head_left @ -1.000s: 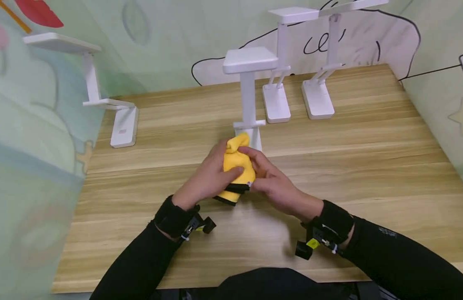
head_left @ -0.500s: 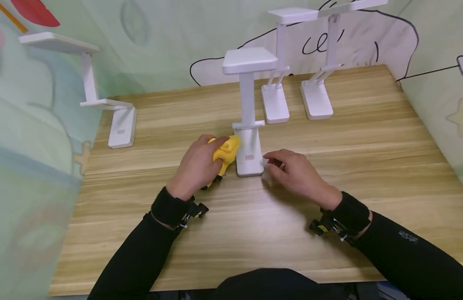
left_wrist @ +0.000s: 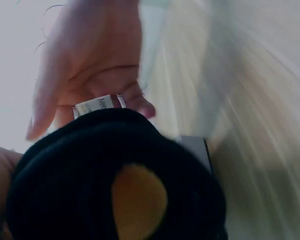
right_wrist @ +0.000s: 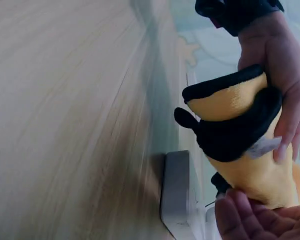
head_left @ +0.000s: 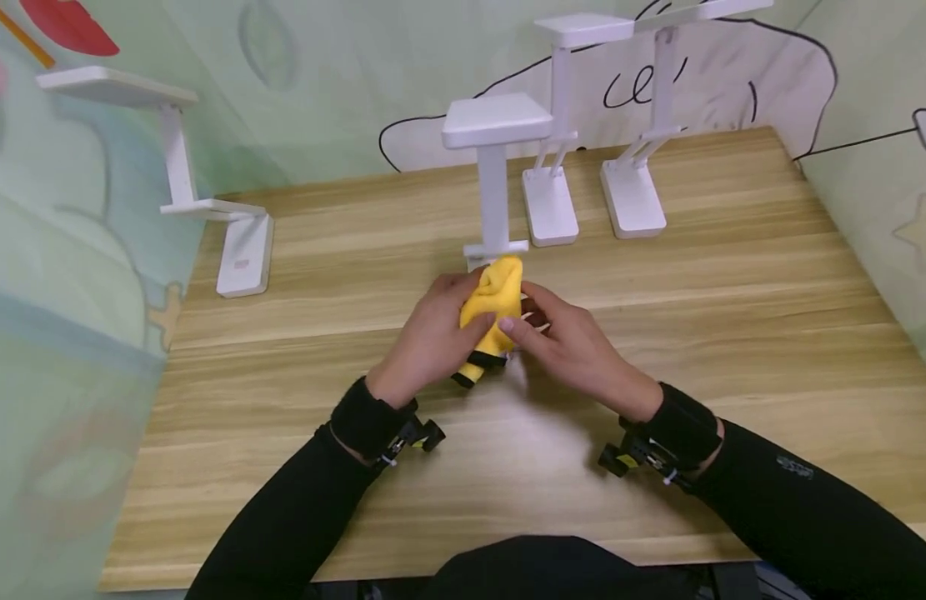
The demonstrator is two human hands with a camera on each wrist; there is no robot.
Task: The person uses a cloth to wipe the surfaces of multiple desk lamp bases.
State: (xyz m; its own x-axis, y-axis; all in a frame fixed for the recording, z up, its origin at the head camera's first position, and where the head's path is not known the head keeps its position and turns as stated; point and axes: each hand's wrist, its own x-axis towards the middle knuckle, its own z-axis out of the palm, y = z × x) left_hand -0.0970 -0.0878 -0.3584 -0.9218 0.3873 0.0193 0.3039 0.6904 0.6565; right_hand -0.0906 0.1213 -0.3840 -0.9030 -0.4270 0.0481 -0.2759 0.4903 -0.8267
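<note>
A bunched yellow cloth with black edging is held in front of the nearest white desk lamp, covering most of its base in the head view. My left hand grips the cloth from the left, thumb across its front. From the right, my right hand pinches its side, thumb on the front and fingers partly hidden behind. In the right wrist view the folded black border and a white tag show beside the lamp base. The black border fills the lower left wrist view.
Two more white lamps stand behind, one with its base close to the nearest lamp, the other base farther right. Another lamp stands at the table's left. The wooden table meets patterned walls at its back and sides.
Half a second ago my left hand held the cloth left of the lamp base, my right hand off it. The cloth has moved right, over the base, and my right hand holds it again.
</note>
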